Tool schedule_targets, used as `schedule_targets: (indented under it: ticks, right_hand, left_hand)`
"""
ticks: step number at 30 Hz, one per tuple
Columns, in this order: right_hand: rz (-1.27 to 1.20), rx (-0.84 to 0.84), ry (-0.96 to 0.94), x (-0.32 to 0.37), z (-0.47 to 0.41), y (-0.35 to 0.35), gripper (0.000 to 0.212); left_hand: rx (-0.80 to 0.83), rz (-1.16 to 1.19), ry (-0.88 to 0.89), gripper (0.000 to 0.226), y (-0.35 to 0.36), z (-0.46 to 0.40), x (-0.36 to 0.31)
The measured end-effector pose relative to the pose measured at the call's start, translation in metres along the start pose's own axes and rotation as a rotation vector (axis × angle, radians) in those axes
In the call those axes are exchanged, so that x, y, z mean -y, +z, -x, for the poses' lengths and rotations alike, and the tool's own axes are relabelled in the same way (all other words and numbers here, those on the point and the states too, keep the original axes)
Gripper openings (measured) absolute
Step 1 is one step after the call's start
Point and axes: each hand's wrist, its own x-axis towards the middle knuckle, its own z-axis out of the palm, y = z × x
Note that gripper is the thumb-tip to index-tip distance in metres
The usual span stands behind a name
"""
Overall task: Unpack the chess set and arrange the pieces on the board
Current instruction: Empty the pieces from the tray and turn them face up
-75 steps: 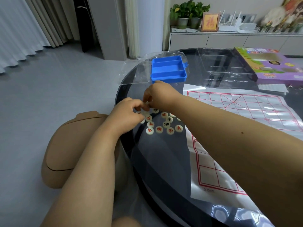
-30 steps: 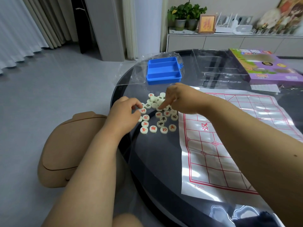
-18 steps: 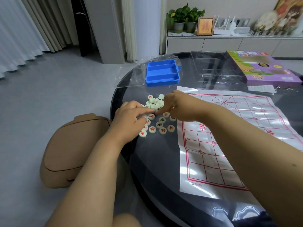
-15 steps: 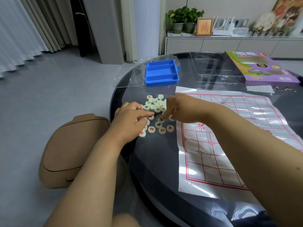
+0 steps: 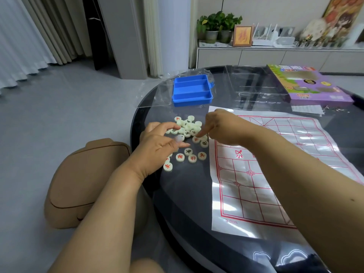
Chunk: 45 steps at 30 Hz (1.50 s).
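- Since the frame half a second back, the left hand [image 5: 157, 146] has lifted off the pile and now pinches one pale piece [image 5: 179, 138] between thumb and fingers [image 5: 173, 126], while the right hand [image 5: 222, 127] has kept its place over the pieces.
- Head view: the right hand's index finger points down with its tip touching a red-marked piece [image 5: 196, 139]; its other fingers are curled in, gripping nothing that can be seen.
- Round cream chess pieces [image 5: 187, 127] lie loose on the dark glass worktop [image 5: 183, 194], just left of the board; none is on the grid.
- Some pieces near the far end of the cluster are heaped together; nearer ones lie flat and apart, among them a row of red-marked pieces [image 5: 192, 157] and one piece [image 5: 167, 166] closest to the worktop's edge.
- A white paper board [image 5: 262, 174] with a red grid lies flat on the worktop under the right forearm.
- Beyond the pieces sits an open blue tray [image 5: 192, 90] with three compartments, resting on clear plastic wrap [image 5: 155, 95].
- A purple game box [image 5: 307, 83] lies at the far right of the worktop, a clear plastic tray [image 5: 254, 83] between it and the blue tray.
- A tan stool [image 5: 84, 180] stands on the floor left of the worktop.
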Motion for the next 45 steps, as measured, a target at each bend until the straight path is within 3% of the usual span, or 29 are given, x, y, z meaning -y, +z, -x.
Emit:
schedule_targets:
  ticks: [3, 7, 14, 18, 20, 23, 29, 36, 42, 45]
  right_hand:
    - [0.058, 0.062, -0.027, 0.004, 0.006, -0.001, 0.042]
    - [0.162, 0.1, -0.065, 0.004, 0.005, 0.002, 0.042]
    - [0.093, 0.205, -0.038, 0.009, 0.01, 0.005, 0.026]
    - [-0.009, -0.027, -0.06, 0.007, 0.008, -0.005, 0.033]
    - [0.018, -0.152, -0.038, 0.004, 0.001, -0.008, 0.028]
    - [0.051, -0.142, -0.038, 0.001, -0.009, -0.001, 0.025]
    - [0.15, -0.113, -0.064, -0.002, -0.013, 0.013, 0.02]
    - [0.096, -0.1, -0.057, 0.003, -0.019, 0.018, 0.022]
    - [0.081, -0.095, -0.074, 0.003, -0.019, 0.014, 0.028]
    - [0.187, -0.051, -0.092, 0.004, -0.019, 0.019, 0.033]
  left_hand:
    - [0.051, 0.021, -0.09, 0.069, 0.006, -0.003, 0.005]
    - [-0.05, 0.001, -0.174, 0.081, 0.006, -0.002, -0.002]
    - [-0.089, -0.11, -0.285, 0.072, 0.006, -0.005, -0.008]
    - [-0.184, 0.056, -0.253, 0.088, 0.006, -0.007, 0.0]
    - [-0.277, 0.111, -0.231, 0.085, 0.002, -0.008, -0.002]
    - [-0.343, 0.09, -0.248, 0.077, -0.002, -0.007, -0.008]
    - [-0.259, 0.057, -0.286, 0.079, 0.0, -0.009, -0.007]
    - [-0.316, 0.094, -0.291, 0.074, 0.0, -0.007, -0.004]
    - [-0.258, 0.139, -0.192, 0.076, 0.001, -0.007, -0.002]
    - [-0.2, 0.105, -0.174, 0.082, 0.004, -0.008, 0.005]
